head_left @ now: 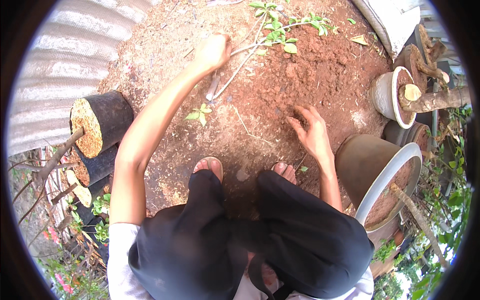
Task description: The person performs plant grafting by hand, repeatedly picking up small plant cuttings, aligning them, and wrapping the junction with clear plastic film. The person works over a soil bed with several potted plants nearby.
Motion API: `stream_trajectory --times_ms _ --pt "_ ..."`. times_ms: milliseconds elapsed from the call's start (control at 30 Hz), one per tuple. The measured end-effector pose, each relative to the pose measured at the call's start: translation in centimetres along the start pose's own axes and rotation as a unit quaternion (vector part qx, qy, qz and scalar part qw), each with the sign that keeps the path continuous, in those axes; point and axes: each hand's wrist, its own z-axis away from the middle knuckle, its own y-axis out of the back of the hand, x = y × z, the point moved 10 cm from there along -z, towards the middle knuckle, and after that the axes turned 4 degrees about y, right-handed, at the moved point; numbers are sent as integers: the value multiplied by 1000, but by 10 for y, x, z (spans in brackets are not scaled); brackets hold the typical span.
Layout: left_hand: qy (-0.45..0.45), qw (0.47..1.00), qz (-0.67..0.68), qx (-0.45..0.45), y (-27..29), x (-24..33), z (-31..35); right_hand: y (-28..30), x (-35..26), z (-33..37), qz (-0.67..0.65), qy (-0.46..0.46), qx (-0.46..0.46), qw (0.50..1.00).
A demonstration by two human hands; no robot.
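My left hand (214,51) is closed at the far middle of the ground, around the lower end of a leafy branch (272,42) that reaches away to the right. Just below that hand lies a short greyish rod-like piece (213,86), whose kind I cannot make out. A thin bare part of a stem runs beside it. Over the loose reddish-brown soil (320,60), my right hand (311,131) hangs low with its fingers apart and soil on the fingertips. It holds nothing. A small leafy sprig (201,114) rests on the ground between my arms.
A black grow bag (112,117) lies tipped at left, near corrugated sheeting (65,75). On the right are a large grey-brown pot (365,160) and a white pot (382,95), both with thick stems. My feet (209,165) stand close to the work area.
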Motion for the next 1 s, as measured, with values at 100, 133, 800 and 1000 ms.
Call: stream_trajectory --times_ms 100,133,800,1000 --pt "-70 997 -25 14 -2 17 -27 1 -8 -1 -5 12 0 1000" --pt "-49 998 1 -26 -10 17 -35 3 -10 -1 -5 14 2 1000" --pt "-19 770 638 1 68 -7 102 -14 -19 -4 -93 17 -47 994" --pt "2 607 795 -3 88 -7 118 -15 -34 -3 -94 51 -43 993"
